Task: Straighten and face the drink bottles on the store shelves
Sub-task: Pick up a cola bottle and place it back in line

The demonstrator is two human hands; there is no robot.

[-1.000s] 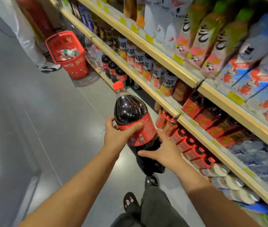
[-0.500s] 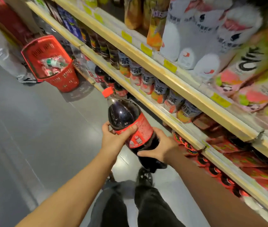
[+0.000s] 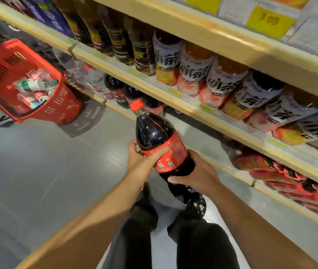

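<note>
while both hands grip cola bottle (image 3: pixel 155 133) | left hand (image 3: pixel 141 159) at label | right hand (image 3: pixel 197 175) lower, bottle tilted

The cola bottle (image 3: pixel 159 144) is now carried further along the aisle, nearer the red basket (image 3: pixel 26 82) than a second ago. The view is brought closer to the tea bottles (image 3: pixel 193 70), and the white pouches above them are lost from sight.

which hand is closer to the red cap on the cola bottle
Left. The left hand grips the cola bottle at its label, just below the shoulder and red cap; the right hand holds it lower, near the base.
</note>
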